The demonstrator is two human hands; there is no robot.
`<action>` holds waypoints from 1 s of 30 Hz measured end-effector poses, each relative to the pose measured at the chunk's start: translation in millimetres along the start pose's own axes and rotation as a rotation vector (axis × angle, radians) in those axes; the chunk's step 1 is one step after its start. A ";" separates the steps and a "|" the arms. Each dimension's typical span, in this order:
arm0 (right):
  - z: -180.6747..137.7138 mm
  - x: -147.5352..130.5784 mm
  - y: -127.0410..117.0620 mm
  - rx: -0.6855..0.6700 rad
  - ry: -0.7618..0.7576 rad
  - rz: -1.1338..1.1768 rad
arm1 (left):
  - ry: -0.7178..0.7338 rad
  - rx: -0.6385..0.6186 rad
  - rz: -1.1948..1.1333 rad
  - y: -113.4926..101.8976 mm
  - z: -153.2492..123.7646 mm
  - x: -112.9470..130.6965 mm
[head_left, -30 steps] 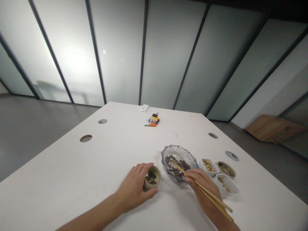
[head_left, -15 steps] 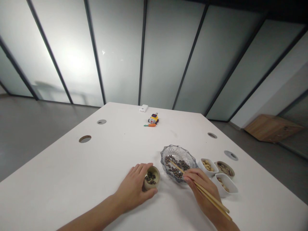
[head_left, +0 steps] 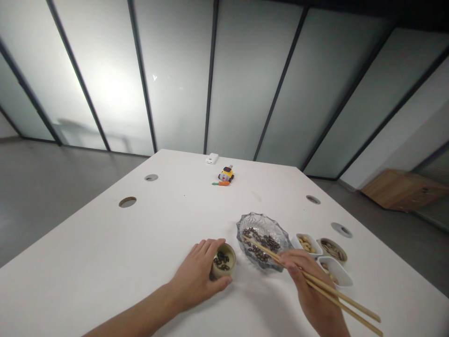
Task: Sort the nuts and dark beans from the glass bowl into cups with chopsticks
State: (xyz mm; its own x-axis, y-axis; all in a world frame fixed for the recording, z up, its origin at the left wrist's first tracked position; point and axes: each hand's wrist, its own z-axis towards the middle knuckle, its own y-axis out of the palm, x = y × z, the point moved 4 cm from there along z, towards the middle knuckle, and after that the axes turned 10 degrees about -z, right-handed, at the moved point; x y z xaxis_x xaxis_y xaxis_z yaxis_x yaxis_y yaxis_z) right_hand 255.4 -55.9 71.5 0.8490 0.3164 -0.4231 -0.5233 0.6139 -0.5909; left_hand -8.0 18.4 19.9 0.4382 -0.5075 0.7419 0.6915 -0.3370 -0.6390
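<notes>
My left hand [head_left: 199, 271] is wrapped round the side of a small pale cup [head_left: 233, 263] that stands on the table. Several dark, glossy beans or seeds [head_left: 221, 260] lie inside the cup. A pair of wooden chopsticks [head_left: 336, 295] is gripped in my right hand [head_left: 312, 285], their tips over the far-left part of a scalloped clear glass bowl [head_left: 280, 229]. More of the same dark seeds [head_left: 268, 243] are spread across the bowl's bottom. Whether the tips pinch a seed, I cannot tell.
Right of the glass bowl are a white dish of cashews [head_left: 306, 243], another white dish [head_left: 345, 277] and a round bowl of striped seeds [head_left: 331, 249]. Farther off on the white table [head_left: 168, 220] are a yellow toy vehicle [head_left: 226, 173], an orange-handled toy screwdriver [head_left: 221, 184] and a white box-shaped device [head_left: 212, 158].
My right hand has shifted slightly right, and the chopsticks' back ends have swung right and spread farther apart. The left hand still holds the cup. The whole view has moved a little.
</notes>
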 end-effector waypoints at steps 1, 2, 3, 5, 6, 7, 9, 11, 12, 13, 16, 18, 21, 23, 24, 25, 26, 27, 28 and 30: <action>0.5 -2.8 -1.2 -0.004 0.009 0.028 | 0.000 0.001 0.003 0.0 0.0 0.1; 0.8 -6.0 -1.6 -0.020 0.012 0.060 | 0.002 0.003 0.006 0.0 0.1 0.3; 1.1 -9.4 -1.6 -0.039 0.009 0.096 | 0.006 0.006 0.007 -0.1 0.2 0.4; 1.4 -16.1 -1.0 -0.079 -0.002 0.161 | 0.014 0.009 0.008 0.0 0.3 0.5; 1.6 -18.7 -0.8 -0.091 -0.004 0.185 | 0.015 0.007 0.008 0.2 0.4 0.4; 1.8 -20.5 -1.0 -0.096 -0.001 0.200 | 0.011 0.005 0.009 0.3 0.4 0.0; 2.3 -21.4 -2.4 -0.084 0.016 0.202 | -0.003 -0.003 0.012 0.6 0.3 -1.0; 2.7 -20.0 -4.3 -0.064 0.029 0.182 | -0.013 -0.009 0.012 0.9 -0.1 -1.9; 2.8 -19.1 -5.2 -0.056 0.030 0.169 | -0.014 -0.010 0.011 1.0 -0.4 -2.3; 2.8 -18.3 -5.8 -0.052 0.030 0.157 | -0.012 -0.008 0.010 1.0 -0.6 -2.6; 1.7 -16.7 -7.1 -0.047 0.020 0.126 | -0.002 0.001 0.010 1.0 -0.7 -3.3; 0.5 -15.4 -8.1 -0.031 0.014 0.096 | -0.002 -0.001 0.010 1.1 -0.5 -3.5; -1.6 -10.4 -9.5 0.016 -0.004 0.010 | -0.010 -0.005 0.009 0.7 -0.4 -3.0; -3.1 -5.3 -8.4 0.029 -0.031 -0.053 | -0.007 -0.004 0.008 0.3 -0.4 -2.3; -3.8 -2.5 -7.0 0.026 -0.045 -0.076 | -0.004 -0.003 0.007 0.1 -0.5 -2.0; -4.5 0.2 -4.9 0.009 -0.056 -0.092 | 0.000 -0.002 0.006 -0.1 -0.5 -1.8; -5.2 2.9 -3.0 0.004 -0.056 -0.098 | 0.003 -0.001 0.004 -0.2 -0.5 -1.7; -5.9 5.0 -0.9 -0.005 -0.054 -0.095 | 0.003 0.000 0.002 -0.4 -0.4 -1.8; -6.4 6.8 1.2 -0.013 -0.049 -0.087 | 0.001 -0.001 0.000 -0.5 -0.4 -1.9; -7.5 9.0 5.5 -0.036 -0.038 -0.071 | -0.008 -0.010 -0.004 -0.4 -0.3 -2.1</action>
State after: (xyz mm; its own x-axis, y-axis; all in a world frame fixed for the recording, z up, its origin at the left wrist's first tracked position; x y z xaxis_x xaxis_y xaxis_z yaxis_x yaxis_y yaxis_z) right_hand 259.6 -55.0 59.3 0.8859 0.3008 -0.3532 -0.4634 0.6096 -0.6432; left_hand -9.4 19.4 18.5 0.4396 -0.5000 0.7462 0.6878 -0.3469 -0.6376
